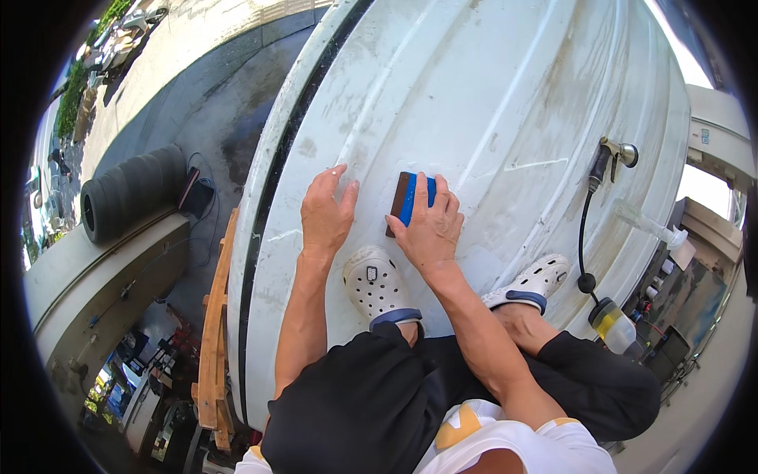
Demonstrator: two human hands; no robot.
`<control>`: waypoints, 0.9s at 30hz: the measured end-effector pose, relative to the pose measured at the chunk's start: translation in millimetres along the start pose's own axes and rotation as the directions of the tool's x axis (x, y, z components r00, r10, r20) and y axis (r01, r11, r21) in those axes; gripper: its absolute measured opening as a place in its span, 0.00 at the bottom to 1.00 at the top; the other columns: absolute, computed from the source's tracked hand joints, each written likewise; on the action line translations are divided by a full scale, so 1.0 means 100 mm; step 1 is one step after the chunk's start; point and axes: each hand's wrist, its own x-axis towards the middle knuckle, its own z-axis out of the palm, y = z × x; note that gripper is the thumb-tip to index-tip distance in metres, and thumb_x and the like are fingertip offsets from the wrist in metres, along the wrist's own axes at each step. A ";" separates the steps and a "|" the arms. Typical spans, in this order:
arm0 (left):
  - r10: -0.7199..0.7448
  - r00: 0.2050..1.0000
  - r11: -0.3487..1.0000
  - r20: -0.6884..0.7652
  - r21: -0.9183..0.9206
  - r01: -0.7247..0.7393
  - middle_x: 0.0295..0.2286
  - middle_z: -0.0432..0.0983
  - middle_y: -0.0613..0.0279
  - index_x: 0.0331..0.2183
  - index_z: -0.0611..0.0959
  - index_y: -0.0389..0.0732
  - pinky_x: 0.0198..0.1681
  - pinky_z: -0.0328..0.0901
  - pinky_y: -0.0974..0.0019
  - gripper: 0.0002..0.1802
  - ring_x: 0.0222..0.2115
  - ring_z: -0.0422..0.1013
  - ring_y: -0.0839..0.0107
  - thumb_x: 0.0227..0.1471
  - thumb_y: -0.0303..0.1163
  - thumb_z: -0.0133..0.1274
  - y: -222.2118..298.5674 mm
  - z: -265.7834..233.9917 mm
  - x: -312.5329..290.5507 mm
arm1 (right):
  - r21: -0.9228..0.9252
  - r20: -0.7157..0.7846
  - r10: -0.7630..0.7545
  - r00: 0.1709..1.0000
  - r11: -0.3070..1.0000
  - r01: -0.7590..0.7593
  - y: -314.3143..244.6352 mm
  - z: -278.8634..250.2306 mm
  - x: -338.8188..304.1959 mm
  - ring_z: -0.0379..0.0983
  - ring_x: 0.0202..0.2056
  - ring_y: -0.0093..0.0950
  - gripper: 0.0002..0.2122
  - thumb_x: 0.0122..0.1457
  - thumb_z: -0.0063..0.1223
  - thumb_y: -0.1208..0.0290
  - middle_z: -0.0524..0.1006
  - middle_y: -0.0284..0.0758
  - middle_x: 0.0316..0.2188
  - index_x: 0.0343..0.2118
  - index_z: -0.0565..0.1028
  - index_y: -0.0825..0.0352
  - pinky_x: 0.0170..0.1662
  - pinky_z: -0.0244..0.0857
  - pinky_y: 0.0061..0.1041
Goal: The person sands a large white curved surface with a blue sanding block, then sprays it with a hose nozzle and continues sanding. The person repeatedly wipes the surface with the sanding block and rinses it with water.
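Below me is a ribbed, pale white metal panel (pixel 442 87) with grey smudges and scuffs. My right hand (pixel 430 229) grips a blue-and-brown sanding block (pixel 401 204) against this panel, fingers over its blue top and thumb at its brown side. My left hand (pixel 328 209) is just left of the block, over the panel. Its fingers curve and the thumb stands apart, with nothing evident in it. Whether its fingertips touch the panel I cannot tell. My feet, in white clogs (pixel 379 284), are on the same surface behind my hands.
A spray gun (pixel 606 162) lies at the right, its black hose running to a bottle of yellow liquid (pixel 614 325). Beside it lies a clear plastic bottle (pixel 643 223). The panel's dark-lined edge (pixel 276 170) drops off at left, near a wooden ladder (pixel 215 340) and stacked tires (pixel 130 193).
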 end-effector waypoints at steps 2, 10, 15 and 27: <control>-0.050 0.998 0.995 0.048 -0.082 0.054 0.46 0.82 0.49 0.52 0.85 0.36 0.47 0.74 0.58 0.20 0.40 0.80 0.56 0.59 0.33 0.62 0.08 0.07 -0.04 | 0.009 -0.022 -0.020 1.000 1.000 0.021 0.01 0.08 0.02 0.61 0.61 0.52 0.44 0.48 0.74 0.58 0.59 0.50 0.67 0.69 0.64 0.64 0.54 0.66 0.50; -0.004 0.997 0.987 0.083 -0.162 0.018 0.41 0.84 0.51 0.48 0.86 0.36 0.38 0.74 0.59 0.17 0.31 0.80 0.61 0.58 0.33 0.63 0.18 0.18 -0.10 | -0.089 -0.026 -0.079 0.997 0.993 0.076 -0.12 0.14 0.06 0.60 0.64 0.58 0.39 0.50 0.60 0.73 0.59 0.53 0.69 0.70 0.63 0.64 0.55 0.62 0.55; -0.016 0.998 0.993 0.067 -0.117 0.024 0.38 0.85 0.53 0.48 0.87 0.37 0.33 0.73 0.65 0.16 0.28 0.78 0.67 0.60 0.32 0.63 0.05 0.14 -0.05 | 0.042 -0.219 -0.085 0.972 0.995 0.096 0.22 0.05 0.34 0.75 0.55 0.48 0.31 0.51 0.54 0.76 0.75 0.50 0.57 0.63 0.70 0.68 0.51 0.67 0.45; -0.088 0.973 0.939 0.211 -0.307 0.152 0.37 0.86 0.54 0.48 0.88 0.37 0.36 0.73 0.66 0.17 0.30 0.78 0.68 0.63 0.38 0.61 0.30 0.20 0.05 | 0.982 0.181 0.347 0.920 -0.014 -0.188 1.17 -1.26 0.84 0.82 0.38 0.26 0.11 0.66 0.54 0.78 0.84 0.36 0.40 0.49 0.79 0.73 0.44 0.80 0.30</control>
